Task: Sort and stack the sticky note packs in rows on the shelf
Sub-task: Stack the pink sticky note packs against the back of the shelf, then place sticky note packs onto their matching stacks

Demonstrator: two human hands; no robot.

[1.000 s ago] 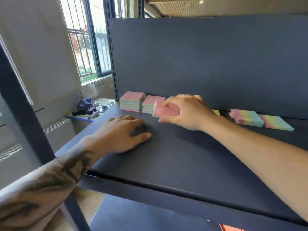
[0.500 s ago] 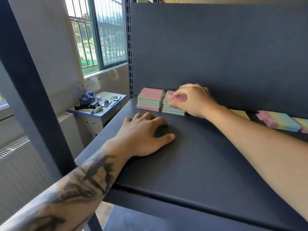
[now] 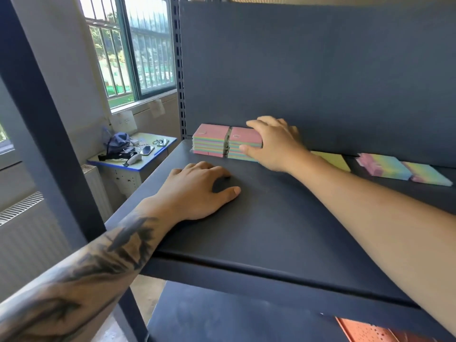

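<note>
Two stacks of rainbow-edged sticky note packs with pink tops stand side by side at the back left of the dark shelf (image 3: 271, 225): the left stack (image 3: 209, 139) and the right stack (image 3: 243, 144). My right hand (image 3: 274, 144) grips the right side of the right stack, fingers over its top pack and thumb at its front. My left hand (image 3: 199, 191) lies flat, palm down, on the shelf in front of the stacks, holding nothing. Further right lie a loose yellow pack (image 3: 333, 160) and two loose rainbow packs (image 3: 385, 166) (image 3: 429, 174).
The shelf's back panel (image 3: 320, 70) rises right behind the stacks. A dark upright post (image 3: 47, 134) stands at the near left. Beyond the shelf's left edge a small blue-edged table (image 3: 133, 159) holds a bag and phones, below a barred window.
My right hand carried a pink-topped pack left and back and set it on top of the right stack, where it now lies level. My left hand stayed flat on the shelf.
</note>
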